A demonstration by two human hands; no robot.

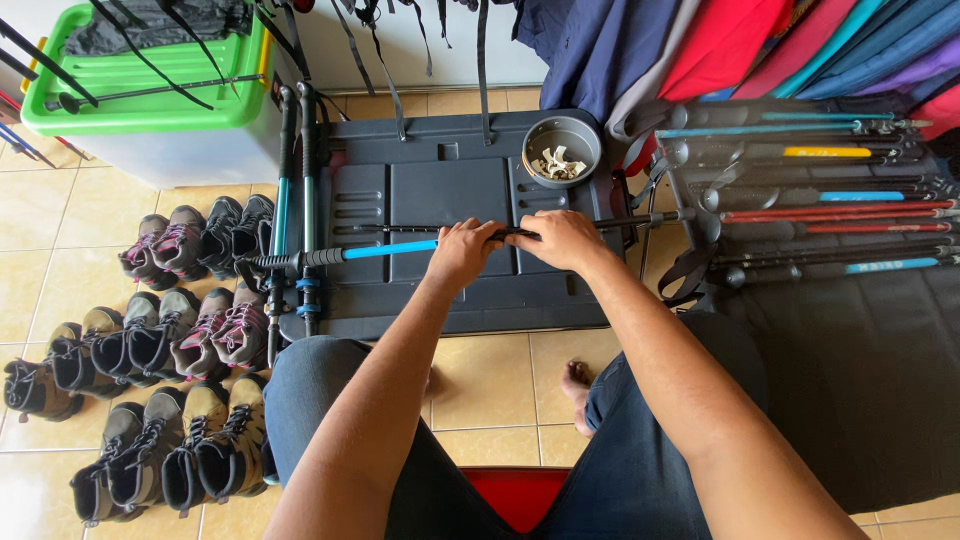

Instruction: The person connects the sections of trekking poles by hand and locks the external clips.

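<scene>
Our left hand (462, 252) and right hand (562, 238) grip the pole (390, 249) mid-frame; twisting hard, we could slip and tip the bowl (563, 150).

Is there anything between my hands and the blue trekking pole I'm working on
No. The left hand and the right hand both already grip the blue trekking pole, side by side on its shaft above the dark plastic lid. Nothing visible lies between them.

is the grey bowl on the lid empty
No, the grey bowl on the dark lid holds a small heap of pale, whitish pieces.
</scene>
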